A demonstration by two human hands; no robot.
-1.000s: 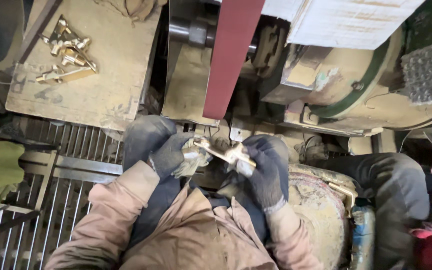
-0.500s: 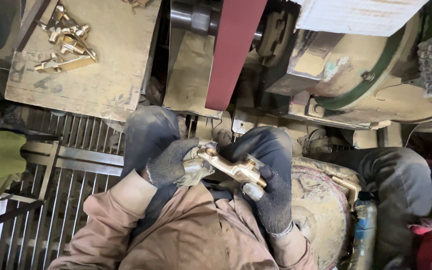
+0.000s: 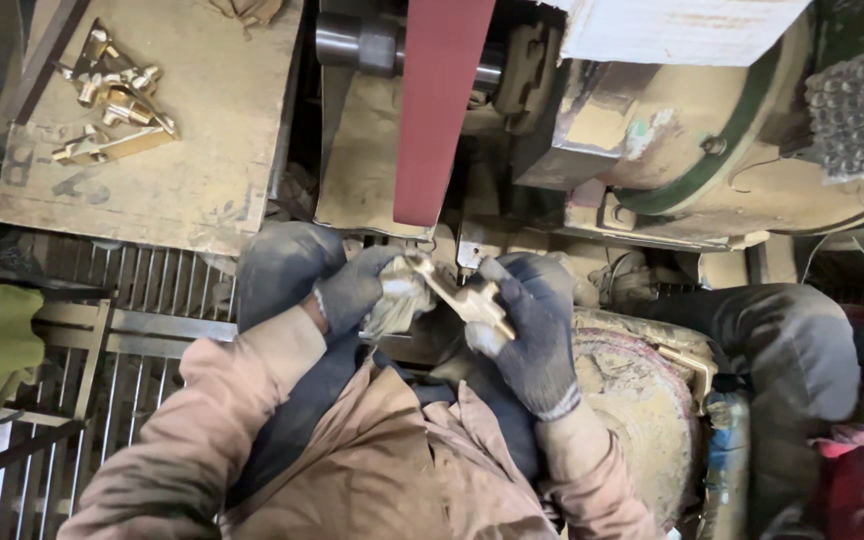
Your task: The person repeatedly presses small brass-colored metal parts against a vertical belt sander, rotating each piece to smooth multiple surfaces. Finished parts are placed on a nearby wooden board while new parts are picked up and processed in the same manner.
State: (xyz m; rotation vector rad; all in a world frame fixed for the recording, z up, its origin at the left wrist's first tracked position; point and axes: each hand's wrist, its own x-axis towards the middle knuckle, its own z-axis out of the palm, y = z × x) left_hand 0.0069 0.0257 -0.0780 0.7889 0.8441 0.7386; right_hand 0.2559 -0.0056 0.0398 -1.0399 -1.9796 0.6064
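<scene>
One brass fitting [image 3: 460,296] sits at the centre of the frame, held between both gloved hands just below the lower end of the red sanding belt [image 3: 442,110]. It lies tilted, one end up and to the left, the other down and to the right.

Right hand [image 3: 522,335]: fingers clenched on the lower right end of the fitting. Left hand [image 3: 357,290]: fingers closed on a pale rag [image 3: 392,305] that is pressed against the fitting's upper left end. Both gloves are dark and worn.

Outward from there: both knees flank the hands. A dusty metal plate [image 3: 367,160] stands to the left of the belt, and the grimy machine housing [image 3: 672,140] fills the upper right. A worn wooden board [image 3: 192,160] at upper left carries a small heap of more brass parts [image 3: 112,105]. A metal grating [image 3: 142,340] covers the floor at lower left. Another person's dark-trousered leg [image 3: 782,350] shows at right.

Risk, as I judge it: the rag and glove tips are near the belt. If the belt is running (I cannot tell), loose cloth could be caught and pulled in. A slack grip could also drop the fitting toward the grating.
</scene>
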